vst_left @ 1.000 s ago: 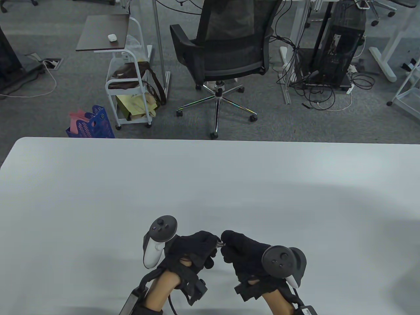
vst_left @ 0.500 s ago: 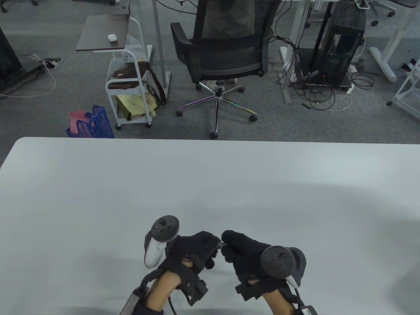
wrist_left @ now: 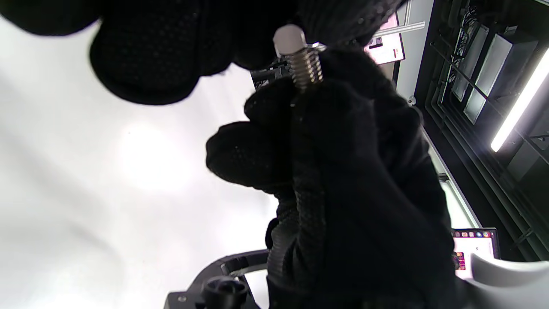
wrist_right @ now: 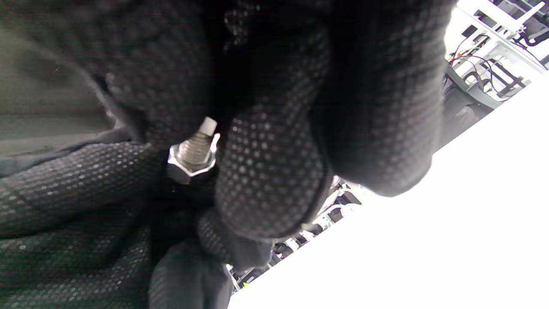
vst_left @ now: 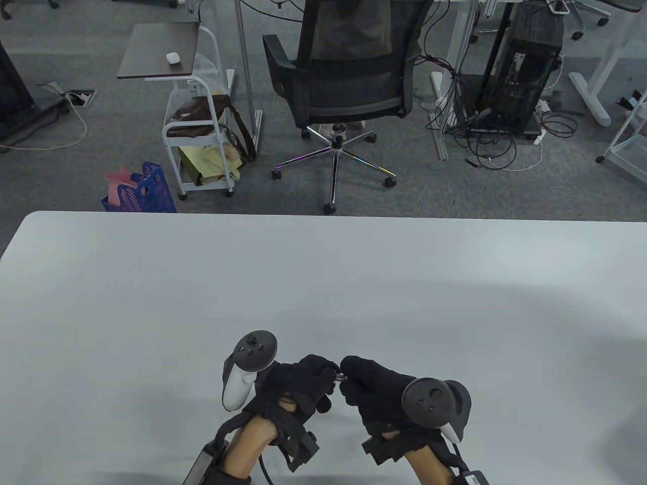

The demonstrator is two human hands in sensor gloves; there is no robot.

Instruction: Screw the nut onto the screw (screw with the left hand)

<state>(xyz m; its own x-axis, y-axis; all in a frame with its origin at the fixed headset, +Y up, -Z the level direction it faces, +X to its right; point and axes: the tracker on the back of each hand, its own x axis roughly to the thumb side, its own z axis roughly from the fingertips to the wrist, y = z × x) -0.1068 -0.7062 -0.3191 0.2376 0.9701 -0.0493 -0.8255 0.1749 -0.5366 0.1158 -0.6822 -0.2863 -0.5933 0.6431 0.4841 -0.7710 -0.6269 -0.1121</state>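
Hands, two in number, meet fingertip to fingertip above the near edge of the table point(vst_left: 151, 283). Left hand point(vst_left: 298, 384) pinches one hex nut point(wrist_right: 188, 165), already threaded on; right hand point(vst_left: 379, 394) grips one screw point(wrist_left: 302, 64), fingers curled round its shank. One tracker point(vst_left: 242, 369) rides on each hand. One office chair point(vst_left: 349, 76) stands beyond the table.

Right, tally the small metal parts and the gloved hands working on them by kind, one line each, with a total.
Screw: 1
Nut: 1
Gloved hands: 2, the left hand and the right hand
Total: 4
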